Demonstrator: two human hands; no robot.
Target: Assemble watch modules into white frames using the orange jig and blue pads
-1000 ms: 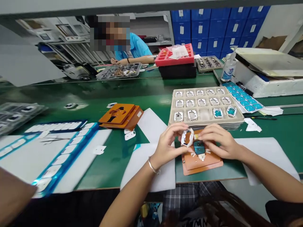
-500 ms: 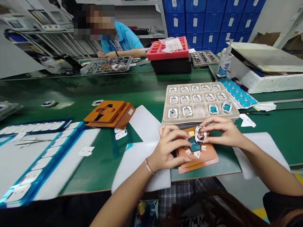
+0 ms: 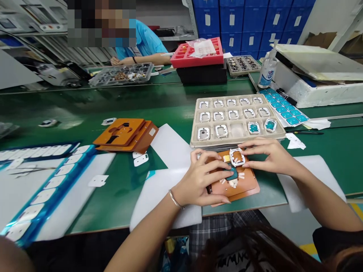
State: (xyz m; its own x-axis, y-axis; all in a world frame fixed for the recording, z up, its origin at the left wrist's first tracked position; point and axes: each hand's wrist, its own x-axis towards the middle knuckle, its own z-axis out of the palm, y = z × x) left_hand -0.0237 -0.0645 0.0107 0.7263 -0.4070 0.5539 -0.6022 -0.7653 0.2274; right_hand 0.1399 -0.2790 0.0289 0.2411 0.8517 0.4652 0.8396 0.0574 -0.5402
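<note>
In my right hand (image 3: pixel 262 155) a white watch-case frame (image 3: pixel 237 157) is pinched between thumb and fingers, tilted just above an orange-brown board (image 3: pixel 247 186). My left hand (image 3: pixel 204 176) lies over the board's left side, fingers spread, with fingertips touching a teal rounded-square piece (image 3: pixel 233 174) set in the board. Partly covered by those fingers, the teal piece shows only its right part. A yellow patch (image 3: pixel 226 158), pale strips and a whitish lump (image 3: pixel 233 183) surround it on the board.
Behind the board stands a beige tray (image 3: pixel 194 138) of similar frames, two with teal inside. To its right lies a sheet of teal stickers (image 3: pixel 286 109). An orange block (image 3: pixel 120 132) and blue-edged sheets (image 3: pixel 48 194) lie left. Across the table sits a person in blue (image 3: pixel 150 37).
My right hand has turned the frame so its opening faces me more. My left fingers have shifted further over the teal piece. The whole view has moved slightly.
</note>
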